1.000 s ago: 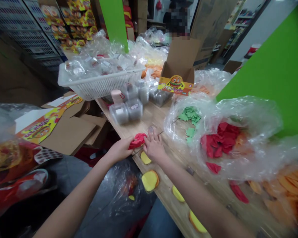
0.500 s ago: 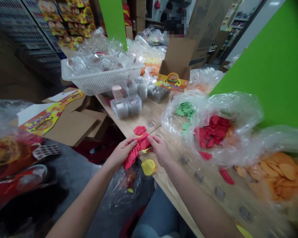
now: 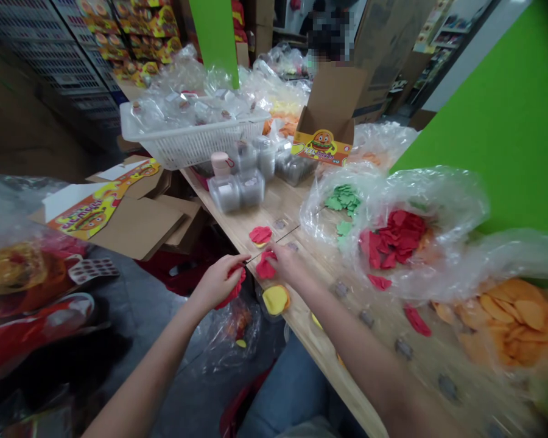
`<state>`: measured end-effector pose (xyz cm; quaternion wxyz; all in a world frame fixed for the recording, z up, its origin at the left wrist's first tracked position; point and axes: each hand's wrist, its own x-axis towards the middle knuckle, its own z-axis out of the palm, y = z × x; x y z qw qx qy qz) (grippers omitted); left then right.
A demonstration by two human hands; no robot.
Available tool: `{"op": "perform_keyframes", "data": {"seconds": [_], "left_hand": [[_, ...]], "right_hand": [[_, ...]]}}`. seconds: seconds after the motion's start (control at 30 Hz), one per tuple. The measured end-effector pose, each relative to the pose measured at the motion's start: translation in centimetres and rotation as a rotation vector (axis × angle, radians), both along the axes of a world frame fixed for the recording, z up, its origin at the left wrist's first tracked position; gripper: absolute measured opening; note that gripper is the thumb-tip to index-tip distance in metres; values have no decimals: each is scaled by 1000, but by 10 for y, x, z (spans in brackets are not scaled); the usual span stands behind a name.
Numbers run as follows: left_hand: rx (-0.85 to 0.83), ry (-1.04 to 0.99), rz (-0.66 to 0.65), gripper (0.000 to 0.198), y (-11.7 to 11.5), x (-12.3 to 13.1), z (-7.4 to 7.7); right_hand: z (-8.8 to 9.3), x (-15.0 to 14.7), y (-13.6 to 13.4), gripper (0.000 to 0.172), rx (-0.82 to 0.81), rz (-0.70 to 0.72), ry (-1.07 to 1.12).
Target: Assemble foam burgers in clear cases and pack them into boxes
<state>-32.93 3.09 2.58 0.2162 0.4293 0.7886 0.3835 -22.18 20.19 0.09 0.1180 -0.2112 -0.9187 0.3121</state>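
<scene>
My left hand (image 3: 220,281) is closed around a bunch of red felt pieces (image 3: 234,287) just off the front edge of the wooden table (image 3: 274,207). My right hand (image 3: 284,260) pinches one red felt piece (image 3: 265,267) down at the table's front edge. Another red piece (image 3: 260,234) lies on a yellow disc just beyond it. A yellow disc on an orange one (image 3: 275,298) lies in a clear tub right below my right hand.
Clear bags hold green pieces (image 3: 344,198), red pieces (image 3: 395,236) and orange discs (image 3: 514,316). A white basket (image 3: 189,143), stacked clear tubs (image 3: 236,191) and an open burger-print box (image 3: 325,146) stand further back. Flattened cartons (image 3: 132,222) lie at the left. A person stands at the far end.
A red piece now lies on the far yellow disc. My hands have come apart; the left keeps the bunch, the right brought one red piece down to the table edge.
</scene>
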Motion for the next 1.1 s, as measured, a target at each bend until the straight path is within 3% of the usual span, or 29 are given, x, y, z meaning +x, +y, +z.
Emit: {"op": "perform_keyframes", "data": {"seconds": [0.1,0.2,0.3,0.43,0.53,0.63,0.77,0.83,0.9,1.0,1.1], "left_hand": [[-40,210,-231,44,10,10,3],[-136,284,-346,49,23,14,2],[-237,336,-337,51,33,12,-3],[-277,401,-350,53,37,9,-9],[-263,431,-321,53,32,9,-9],[-206,463,-227,51,26,10,-6],[-249,441,-367,49,27,13,-4],[-246,429,-398,46,29,13,0],[-176,423,-338,42,30,12,7],[-110,359,-100,38,31,16,21],[-27,91,81,32,36,42,35]], "right_hand": [[-4,2,1,18,64,-19,-11],[-3,5,5,23,180,-37,-62],[-1,15,2,33,358,-59,-106],[-5,38,-8,43,496,137,-85],[-11,48,-12,58,503,179,-119],[-13,45,-15,60,493,176,-121],[1,54,-23,50,490,173,-57],[14,84,-18,40,452,82,-24],[26,134,-3,30,393,-146,-29],[37,229,30,24,327,-573,-183],[29,297,62,25,245,-780,-408]]}}
